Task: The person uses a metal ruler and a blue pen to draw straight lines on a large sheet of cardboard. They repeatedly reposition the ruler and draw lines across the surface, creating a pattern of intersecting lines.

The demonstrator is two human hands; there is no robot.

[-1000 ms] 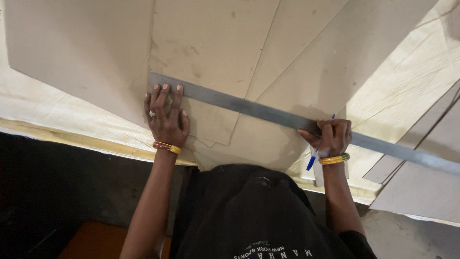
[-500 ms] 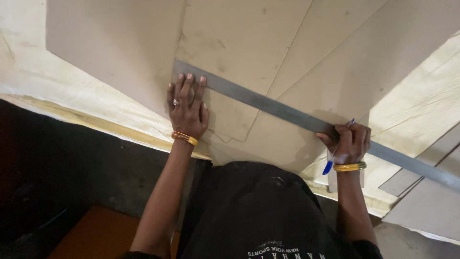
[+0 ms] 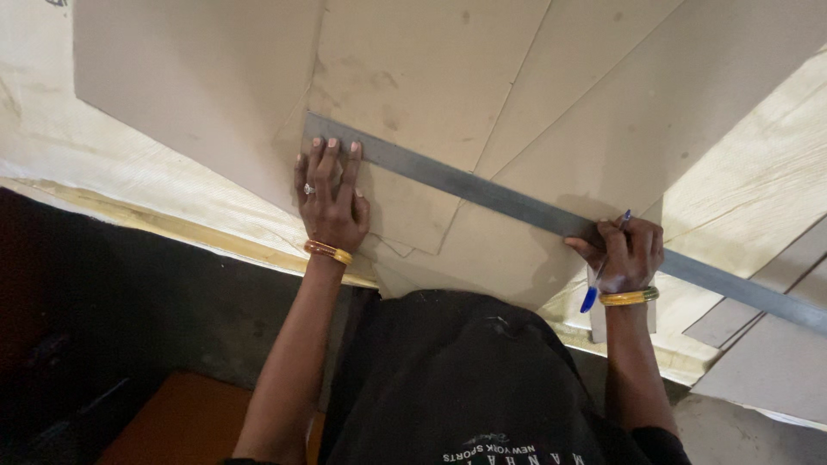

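A long grey metal ruler [image 3: 482,191] lies slantwise across overlapping tan cardboard sheets [image 3: 431,77]. My left hand [image 3: 332,196] is flat on the cardboard, fingers spread, with its fingertips pressing the ruler's left end. It wears a ring and a gold bangle. My right hand [image 3: 624,251] rests against the ruler further right and grips a blue pen [image 3: 603,267], its tip up at the ruler's edge. That wrist carries a gold and green bangle.
The cardboard lies on a pale wooden table [image 3: 155,185], whose front edge runs just ahead of my dark-clothed body [image 3: 465,379]. More cardboard strips [image 3: 767,301] lie at the right. A dark floor and an orange-brown surface [image 3: 189,422] are at lower left.
The view has shifted, so the ruler and hands sit further right in frame. Both hands keep their places on the ruler; the pen stays at its edge.
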